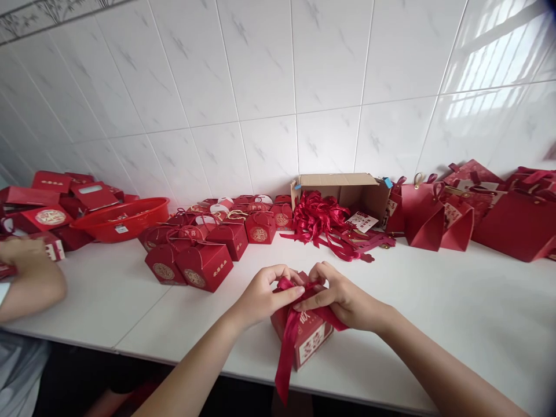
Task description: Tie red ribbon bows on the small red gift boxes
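A small red gift box (310, 339) with a cream label on its front stands on the white table near the front edge. Across its top runs a dark red satin ribbon (288, 347), one tail hanging down past the table edge. My left hand (273, 292) pinches the ribbon between thumb and fingers at the top left of the box. From the other side, my right hand (336, 295) also pinches the ribbon, its fingertips close to the left ones. The ribbon's middle is partly hidden by my fingers.
Finished-looking red boxes (206, 263) stand left of centre. Behind are an open cardboard carton (373, 200) and a heap of red ribbons (321, 217). Red bags (421, 214) line the right. A red plastic basin (147, 214) and another person's arm (39, 284) are at left.
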Demonstrator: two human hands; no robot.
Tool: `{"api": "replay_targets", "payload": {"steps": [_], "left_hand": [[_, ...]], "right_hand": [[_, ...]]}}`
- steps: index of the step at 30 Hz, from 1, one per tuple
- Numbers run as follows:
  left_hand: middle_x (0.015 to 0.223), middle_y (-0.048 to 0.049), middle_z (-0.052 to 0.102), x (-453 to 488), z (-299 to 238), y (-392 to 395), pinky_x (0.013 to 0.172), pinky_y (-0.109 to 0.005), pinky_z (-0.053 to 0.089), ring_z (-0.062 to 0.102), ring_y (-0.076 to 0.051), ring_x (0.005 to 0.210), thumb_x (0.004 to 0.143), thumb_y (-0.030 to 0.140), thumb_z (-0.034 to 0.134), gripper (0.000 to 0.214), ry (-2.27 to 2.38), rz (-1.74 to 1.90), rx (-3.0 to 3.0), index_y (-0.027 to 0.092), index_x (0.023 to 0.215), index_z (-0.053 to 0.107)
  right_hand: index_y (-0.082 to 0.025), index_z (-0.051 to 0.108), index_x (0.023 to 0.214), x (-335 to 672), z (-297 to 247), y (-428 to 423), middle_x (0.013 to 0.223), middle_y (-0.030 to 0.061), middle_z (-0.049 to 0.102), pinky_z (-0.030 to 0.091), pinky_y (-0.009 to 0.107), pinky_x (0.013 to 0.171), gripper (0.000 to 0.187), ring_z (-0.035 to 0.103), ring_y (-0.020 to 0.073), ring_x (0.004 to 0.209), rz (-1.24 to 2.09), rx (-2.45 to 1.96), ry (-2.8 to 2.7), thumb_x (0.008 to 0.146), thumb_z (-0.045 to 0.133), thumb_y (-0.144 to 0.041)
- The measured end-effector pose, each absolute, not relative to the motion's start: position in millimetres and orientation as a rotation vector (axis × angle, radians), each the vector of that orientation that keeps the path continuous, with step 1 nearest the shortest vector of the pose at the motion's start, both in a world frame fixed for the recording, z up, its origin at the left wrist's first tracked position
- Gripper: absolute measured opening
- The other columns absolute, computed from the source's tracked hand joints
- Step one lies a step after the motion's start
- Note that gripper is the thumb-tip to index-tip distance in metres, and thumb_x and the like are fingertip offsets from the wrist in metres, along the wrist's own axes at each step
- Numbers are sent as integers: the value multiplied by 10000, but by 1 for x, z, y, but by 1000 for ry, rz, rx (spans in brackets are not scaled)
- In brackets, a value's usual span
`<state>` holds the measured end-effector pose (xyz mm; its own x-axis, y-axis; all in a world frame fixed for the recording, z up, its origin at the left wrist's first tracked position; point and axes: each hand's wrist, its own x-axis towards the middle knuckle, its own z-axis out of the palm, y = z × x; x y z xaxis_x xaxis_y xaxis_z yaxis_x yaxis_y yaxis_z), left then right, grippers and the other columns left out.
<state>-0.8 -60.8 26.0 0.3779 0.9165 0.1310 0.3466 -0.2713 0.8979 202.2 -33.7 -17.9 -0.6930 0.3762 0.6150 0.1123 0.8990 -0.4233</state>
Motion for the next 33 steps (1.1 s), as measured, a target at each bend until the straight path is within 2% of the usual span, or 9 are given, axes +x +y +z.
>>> {"api": "replay_targets", "payload": {"steps": [3, 11, 16, 24, 28, 31, 33], "left_hand": [[886, -73, 681, 5, 21, -62, 832, -340, 471, 622, -232, 927, 765, 315, 649, 157, 1172, 929, 1791, 167, 750, 598], [929, -73, 706, 7, 17, -61, 889, -349, 451, 603, -257, 1050, 730, 321, 684, 183, 1206, 996, 1732, 189, 674, 571], [890, -54, 716, 8, 21, -63, 904, -356, 444, 588, -255, 1094, 706, 302, 707, 251, 1192, 987, 1699, 206, 610, 495], [938, -65, 713, 6, 19, -63, 876, -357, 467, 593, -252, 1095, 690, 274, 725, 268, 1131, 970, 1629, 206, 612, 478], [955, -82, 706, 4, 18, -63, 900, -352, 461, 583, -255, 1115, 670, 264, 748, 253, 1110, 969, 1604, 197, 629, 508], [878, -70, 706, 3, 15, -64, 929, -357, 449, 565, -254, 1139, 669, 271, 755, 256, 1100, 983, 1626, 200, 640, 510], [896, -68, 702, 2, 14, -65, 936, -363, 446, 553, -258, 1154, 656, 281, 769, 262, 1099, 986, 1637, 201, 667, 519]], "right_hand": [[-325, 713, 1025, 202, -17, -34, 904, 54, 462, 469, 321, 772, 368, 463, 172, 901, 443, -357, -2317, 886, 474, -83], [-259, 730, 920, 205, -14, -35, 877, 61, 517, 481, 305, 729, 363, 518, 162, 851, 508, -374, -2230, 903, 409, -89], [-197, 586, 839, 206, -15, -35, 775, 27, 599, 478, 282, 666, 29, 550, 141, 723, 627, -567, -1974, 863, 577, -209], [-199, 528, 790, 213, -14, -31, 746, 17, 578, 456, 276, 631, 106, 539, 141, 688, 564, -673, -1932, 869, 563, -261], [-206, 520, 802, 219, -14, -29, 756, 14, 573, 462, 280, 651, 99, 537, 142, 707, 656, -673, -1946, 862, 577, -260], [-211, 536, 902, 220, -14, -30, 841, 30, 579, 487, 299, 707, 95, 552, 150, 779, 744, -631, -1932, 865, 576, -289], [-217, 537, 1036, 220, -14, -30, 905, 45, 586, 492, 324, 757, 200, 560, 162, 837, 771, -632, -1955, 863, 576, -311]]}}
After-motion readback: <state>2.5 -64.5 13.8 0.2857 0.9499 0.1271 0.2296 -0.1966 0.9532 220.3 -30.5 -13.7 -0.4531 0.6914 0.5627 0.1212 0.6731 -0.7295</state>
